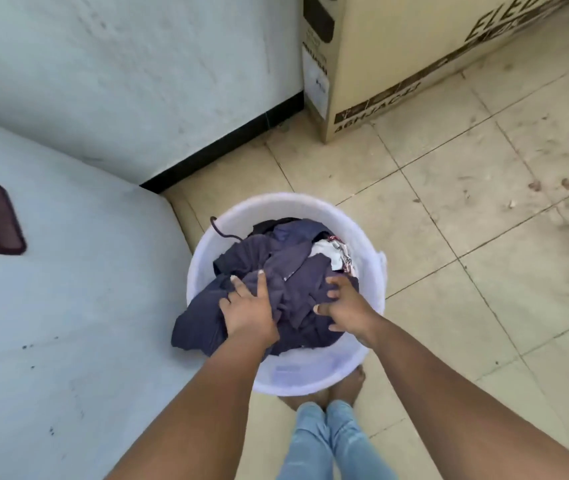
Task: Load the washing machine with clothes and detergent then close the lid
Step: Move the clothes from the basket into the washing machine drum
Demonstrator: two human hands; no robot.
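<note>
Basket (373, 271) on the tiled floor (466, 202) just ahead of the person's feet, clothes (297, 271) piled in it, both hands on the pile, washing machine (68, 306) at left, cardboard box (397, 64) beyond against the wall (120, 64)

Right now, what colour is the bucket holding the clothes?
White, see-through plastic bucket, clearest in the head view.
</note>
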